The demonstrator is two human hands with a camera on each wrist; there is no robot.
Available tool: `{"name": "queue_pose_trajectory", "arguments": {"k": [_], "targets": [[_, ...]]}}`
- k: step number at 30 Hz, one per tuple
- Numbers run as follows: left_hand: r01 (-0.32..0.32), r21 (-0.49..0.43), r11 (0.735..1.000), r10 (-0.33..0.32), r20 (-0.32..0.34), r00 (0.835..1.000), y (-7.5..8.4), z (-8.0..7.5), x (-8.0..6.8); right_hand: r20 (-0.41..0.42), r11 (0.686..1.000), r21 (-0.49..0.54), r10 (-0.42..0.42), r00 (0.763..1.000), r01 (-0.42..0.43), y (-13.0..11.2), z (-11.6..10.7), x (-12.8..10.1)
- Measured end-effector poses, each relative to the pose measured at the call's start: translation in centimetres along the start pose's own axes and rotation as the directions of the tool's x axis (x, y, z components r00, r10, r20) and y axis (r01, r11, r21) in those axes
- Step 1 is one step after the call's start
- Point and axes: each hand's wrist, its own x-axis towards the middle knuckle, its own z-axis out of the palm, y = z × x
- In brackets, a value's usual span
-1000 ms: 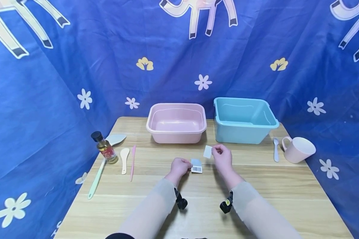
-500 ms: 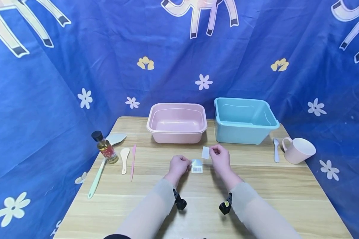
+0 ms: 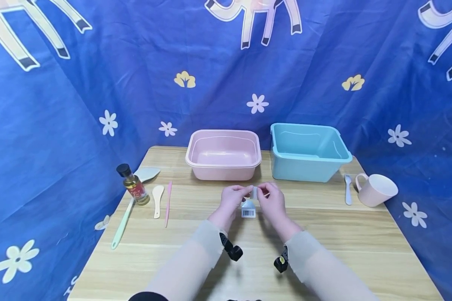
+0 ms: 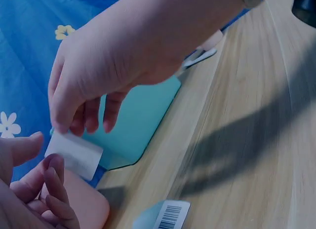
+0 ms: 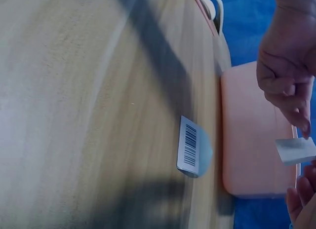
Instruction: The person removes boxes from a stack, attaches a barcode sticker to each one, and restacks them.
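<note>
A small white slip (image 3: pixel 254 192) is held just above the table between both hands. My right hand (image 3: pixel 264 192) pinches its right edge, and my left hand (image 3: pixel 246 192) pinches its left edge. In the left wrist view the white slip (image 4: pixel 74 153) hangs from the right hand's fingertips (image 4: pixel 61 125), with the left thumb (image 4: pixel 24 146) at its edge. Under the hands a small pale-blue piece with a barcode label (image 3: pixel 248 210) lies flat on the wood; it also shows as the barcode piece (image 5: pixel 192 148) in the right wrist view.
A pink tub (image 3: pixel 223 172) and a teal tub (image 3: pixel 306 171) stand behind the hands. Left: an oil bottle (image 3: pixel 133 185), a green spatula (image 3: pixel 126 213), a cream spoon (image 3: pixel 157 198) and a pink stick (image 3: pixel 168 202). Right: a fork (image 3: pixel 347 189) and a pink mug (image 3: pixel 376 190).
My left hand let go of the barcode piece, which now lies on the table, and rose to the white slip. My right hand brought the slip left and down to meet it.
</note>
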Motion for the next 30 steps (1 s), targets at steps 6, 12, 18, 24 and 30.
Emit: {"name": "queue_pose_trajectory", "arguments": {"k": [6, 12, 18, 24, 30], "targets": [[0.039, -0.054, 0.998, -0.04, -0.026, 0.999, -0.2, -0.1, 0.0, 0.028, 0.986, -0.087, -0.143, 0.989, 0.145, -0.2, 0.5, -0.6], [0.045, -0.072, 0.996, -0.047, -0.023, 0.999, -0.4, -0.3, 0.0, 0.068, 0.937, -0.182, -0.289, 0.955, 0.297, -0.2, 0.6, -1.1], [0.056, -0.089, 0.994, -0.058, -0.027, 0.998, -0.9, -0.6, 0.1, 0.133, 0.894, -0.251, -0.348, 0.928, 0.371, 0.1, 0.8, -1.3], [0.077, -0.039, 0.996, -0.079, -0.047, 0.996, -1.1, -1.0, 0.1, 0.165, 0.862, -0.257, -0.407, 0.898, 0.438, 0.4, 1.1, -1.4], [0.016, 0.077, 0.997, -0.013, -0.039, 0.999, -1.0, -1.9, 0.2, 0.098, 0.97, -0.154, -0.177, 0.979, 0.19, 0.5, 0.7, -1.1]]}}
